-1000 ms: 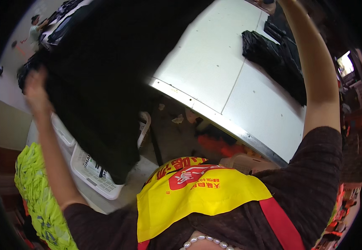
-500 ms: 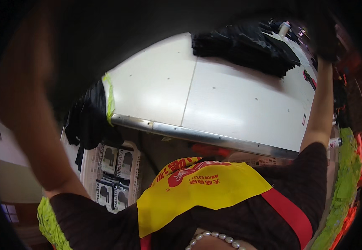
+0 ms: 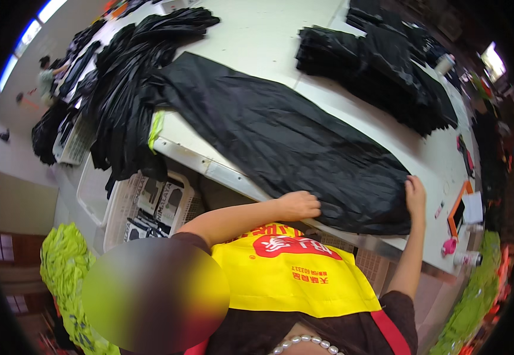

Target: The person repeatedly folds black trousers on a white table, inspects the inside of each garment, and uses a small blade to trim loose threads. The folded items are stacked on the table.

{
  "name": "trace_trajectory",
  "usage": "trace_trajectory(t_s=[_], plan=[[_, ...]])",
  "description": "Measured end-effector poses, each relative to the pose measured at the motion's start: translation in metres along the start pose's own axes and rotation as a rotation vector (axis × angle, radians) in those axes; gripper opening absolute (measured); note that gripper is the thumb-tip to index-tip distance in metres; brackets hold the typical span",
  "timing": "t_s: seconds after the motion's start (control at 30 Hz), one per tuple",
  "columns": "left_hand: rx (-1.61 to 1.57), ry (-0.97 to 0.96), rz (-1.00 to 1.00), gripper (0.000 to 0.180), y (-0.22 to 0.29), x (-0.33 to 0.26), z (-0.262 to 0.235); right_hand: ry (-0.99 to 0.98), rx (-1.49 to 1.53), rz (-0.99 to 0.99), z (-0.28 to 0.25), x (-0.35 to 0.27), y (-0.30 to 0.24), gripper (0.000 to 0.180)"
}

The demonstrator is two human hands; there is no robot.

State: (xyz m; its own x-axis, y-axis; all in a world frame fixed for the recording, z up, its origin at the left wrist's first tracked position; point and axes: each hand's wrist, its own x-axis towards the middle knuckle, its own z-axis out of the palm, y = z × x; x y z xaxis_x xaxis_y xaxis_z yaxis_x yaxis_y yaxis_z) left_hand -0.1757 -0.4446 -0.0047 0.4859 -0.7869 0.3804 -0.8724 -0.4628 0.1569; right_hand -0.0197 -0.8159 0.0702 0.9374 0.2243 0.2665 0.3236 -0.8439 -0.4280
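Your black cloth point(image 3: 292, 136) lies spread on the white table point(image 3: 251, 35), running diag. from upper L down to your R, w/ some creases; its near edge hangs a bit past the table's metal edge. Your L hand point(image 3: 299, 205) is at that near edge, fingers curled; can't tell if it's pinching cloth or just resting there. Your R hand point(image 3: 415, 198) is at the cloth's R end, fingertips on the edge, thumb side hidden; can't tell if it's gripping or only pressing. Hands are well apart, w/ the cloth's lower R part btwn them.

Cloth's far L end meets a black pile point(image 3: 132, 77), which droops over the table's L corner next to a lime strip point(image 3: 156, 127). Beyond the cloth, upper R, there's a black stack point(image 3: 375, 77), apart from it. Under the pile, a white crate point(image 3: 112, 228) holds b/w packets point(image 3: 170, 201).

Near the table's R edge: orange frame point(image 3: 451, 219), pink item point(image 3: 448, 247) & white bottle point(image 3: 467, 258), all nr your R forearm. Lime bundle point(image 3: 67, 272) sits low L, lime heap point(image 3: 473, 302) low R. You're in a yellow apron point(image 3: 304, 284). Another person point(image 3: 47, 80) is way off, upper L.
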Motion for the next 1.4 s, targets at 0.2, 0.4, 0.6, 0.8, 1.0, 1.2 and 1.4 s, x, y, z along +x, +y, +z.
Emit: trace_trajectory(t_s=[0.2, 0.4, 0.6, 0.8, 1.0, 1.2, 1.4], plan=[[-0.075, 0.078, 0.040, 0.046, 0.010, 0.041, 0.010, -0.344, -0.205, -0.011, 0.112, -0.085, -0.120, 0.056], [0.061, 0.340, -0.663, 0.043, -0.075, -0.111, -0.049, -0.289, -0.252, -0.068, 0.117, -0.091, -0.076, 0.053], [0.216, 0.917, -1.461, 0.028, -0.179, -0.318, -0.152, -0.407, -0.354, 0.045, 0.099, -0.074, -0.095, 0.052], [0.113, 0.753, -1.672, 0.043, -0.285, -0.397, -0.213, -0.315, -0.110, -0.258, 0.131, -0.053, -0.189, 0.060], [-0.371, 0.634, -1.480, 0.036, -0.337, -0.384, -0.257, -0.305, -0.209, -0.219, 0.171, -0.057, -0.209, 0.061], [-0.475, 0.608, -1.457, 0.034, -0.318, -0.334, -0.315, -0.306, -0.183, -0.143, 0.177, -0.063, -0.213, 0.057], [-0.815, 0.360, -1.255, 0.033, -0.322, -0.410, -0.274, -0.278, -0.247, -0.151, 0.183, -0.064, -0.218, 0.058]])
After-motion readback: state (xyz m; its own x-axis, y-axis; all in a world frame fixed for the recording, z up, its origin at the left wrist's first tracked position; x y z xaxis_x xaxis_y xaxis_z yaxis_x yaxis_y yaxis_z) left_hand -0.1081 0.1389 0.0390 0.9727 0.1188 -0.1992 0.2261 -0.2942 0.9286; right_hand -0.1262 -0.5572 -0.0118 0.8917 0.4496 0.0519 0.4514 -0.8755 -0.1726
